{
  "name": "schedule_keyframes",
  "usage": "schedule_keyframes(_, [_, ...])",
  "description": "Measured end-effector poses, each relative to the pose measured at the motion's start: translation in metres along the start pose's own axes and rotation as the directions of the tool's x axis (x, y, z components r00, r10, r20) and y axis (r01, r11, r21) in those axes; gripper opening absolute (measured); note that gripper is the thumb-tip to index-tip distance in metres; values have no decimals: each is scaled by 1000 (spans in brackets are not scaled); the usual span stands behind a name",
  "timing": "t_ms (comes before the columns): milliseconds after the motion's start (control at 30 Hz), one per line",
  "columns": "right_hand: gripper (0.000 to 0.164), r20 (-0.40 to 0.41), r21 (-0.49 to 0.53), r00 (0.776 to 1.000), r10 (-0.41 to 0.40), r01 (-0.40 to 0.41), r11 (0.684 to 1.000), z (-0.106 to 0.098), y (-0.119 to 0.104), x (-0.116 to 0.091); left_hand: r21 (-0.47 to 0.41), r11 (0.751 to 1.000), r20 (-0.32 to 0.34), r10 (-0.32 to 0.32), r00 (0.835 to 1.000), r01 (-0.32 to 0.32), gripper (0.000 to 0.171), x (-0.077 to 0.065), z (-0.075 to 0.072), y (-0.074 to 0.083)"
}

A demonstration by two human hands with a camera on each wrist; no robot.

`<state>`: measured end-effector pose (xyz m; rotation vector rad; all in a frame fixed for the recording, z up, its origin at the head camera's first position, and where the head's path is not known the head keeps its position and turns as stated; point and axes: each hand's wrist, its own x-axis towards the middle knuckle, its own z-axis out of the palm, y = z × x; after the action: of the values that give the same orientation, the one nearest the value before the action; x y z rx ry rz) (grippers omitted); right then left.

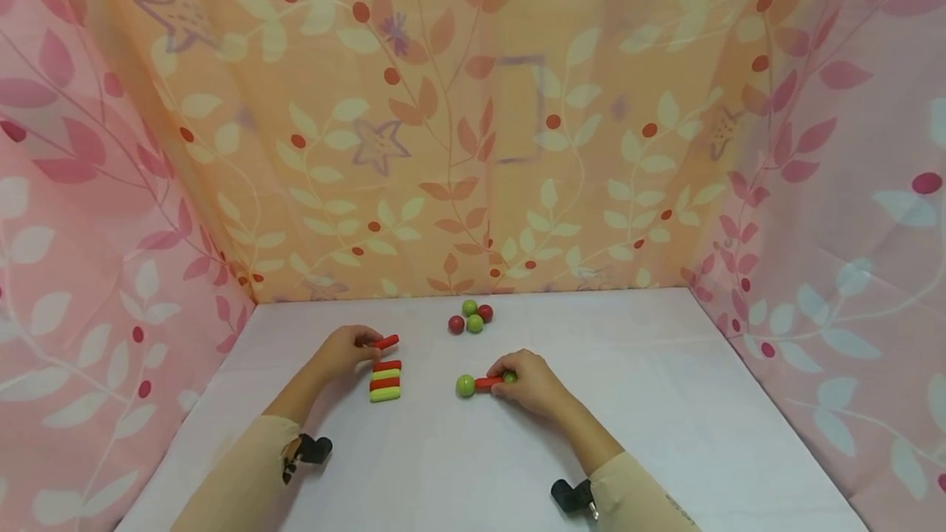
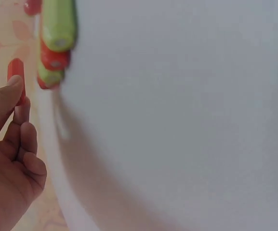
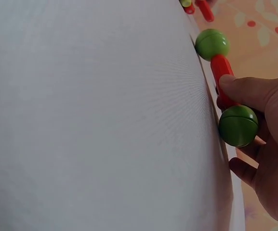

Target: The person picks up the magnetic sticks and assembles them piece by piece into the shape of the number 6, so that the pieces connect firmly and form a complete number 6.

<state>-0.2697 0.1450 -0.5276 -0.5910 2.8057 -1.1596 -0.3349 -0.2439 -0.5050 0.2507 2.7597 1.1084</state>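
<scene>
My left hand [image 1: 346, 354] pinches a short red stick [image 1: 388, 342] between thumb and fingertips, just beyond a row of sticks. In the left wrist view this red stick [image 2: 15, 70] points up out of the fingers. The row alternates red sticks [image 1: 385, 383] and yellow-green sticks [image 1: 384, 394], laid side by side on the table. To the right, my right hand [image 1: 532, 384] grips a dumbbell-shaped piece: a red stick [image 3: 220, 67] with a green ball [image 3: 212, 44] at one end and another green ball [image 3: 238, 126] at the other. The fingers partly cover it in the head view.
Two red balls [image 1: 456, 324] and two green balls [image 1: 475, 323] sit clustered near the back of the white table [image 1: 628, 335]. A patterned orange curtain [image 1: 443, 212] stands behind it, with pink cloth [image 1: 835, 269] along both sides.
</scene>
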Motion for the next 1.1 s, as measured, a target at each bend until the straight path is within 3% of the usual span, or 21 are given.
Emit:
schedule_keyframes(200, [15, -9, 3, 1000, 15, -15, 1000, 0, -3, 1, -78, 996, -2, -35, 999, 35, 27, -16, 1, 25])
schedule_keyframes(400, [13, -5, 0, 1000, 4, -4, 1000, 1, -4, 5, -148, 987, -16, -67, 998, 64, 24, -35, 12, 47])
schedule_keyframes(800, [14, -17, 1, 999, 40, -40, 999, 1, 0, 11, -210, 978, -55, -31, 998, 19, 22, -65, 53, 79])
schedule_keyframes(1100, [13, -17, -4, 998, 55, -55, 998, 1, 3, 14, -216, 976, -74, -45, 996, 28, 23, -86, 83, 89])
